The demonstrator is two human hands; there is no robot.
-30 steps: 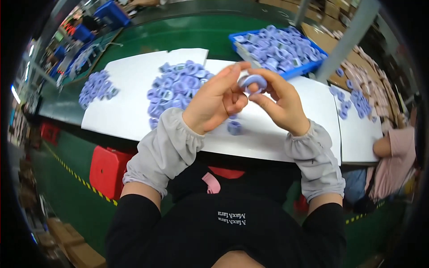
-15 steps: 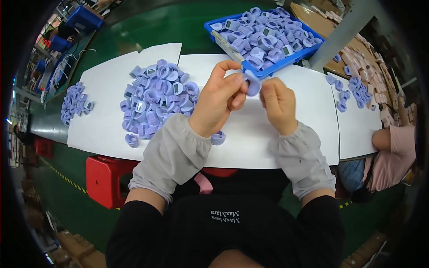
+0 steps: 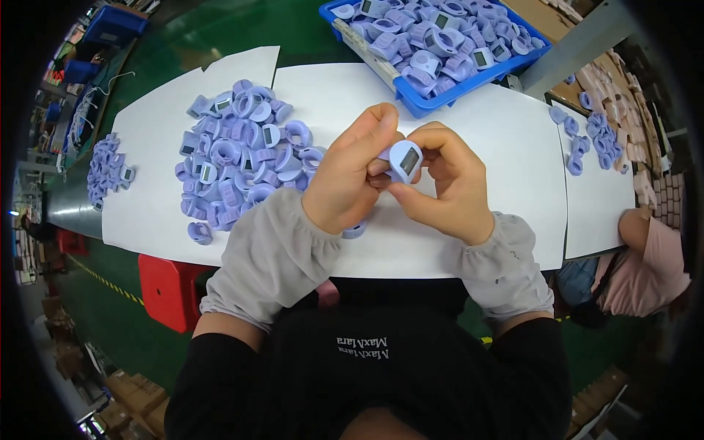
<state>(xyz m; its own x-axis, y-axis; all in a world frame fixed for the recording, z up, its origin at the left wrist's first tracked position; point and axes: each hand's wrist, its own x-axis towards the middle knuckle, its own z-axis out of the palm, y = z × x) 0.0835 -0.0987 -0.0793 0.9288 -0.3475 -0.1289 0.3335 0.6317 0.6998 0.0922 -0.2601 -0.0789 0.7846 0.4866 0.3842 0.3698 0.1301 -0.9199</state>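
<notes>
My left hand [image 3: 349, 178] and my right hand [image 3: 445, 183] meet over a white sheet [image 3: 484, 132], both pinching one lilac ring-shaped part with a small dark screen [image 3: 405, 159]. Its screen faces up toward me. A big heap of the same lilac parts [image 3: 242, 155] lies on the sheet just left of my left hand. One loose lilac part [image 3: 355, 231] peeks out from under my left wrist.
A blue tray [image 3: 422, 103] full of lilac parts stands at the back, right of centre. Smaller lilac piles lie far left [image 3: 106, 170] and far right [image 3: 590, 136]. A red stool [image 3: 167, 290] sits below the table's near edge. Another person in pink [image 3: 653, 257] is at the right.
The view has closed in on the table and shifted right. My hands have come lower and closer, and the lilac part is turned so that its screen shows.
</notes>
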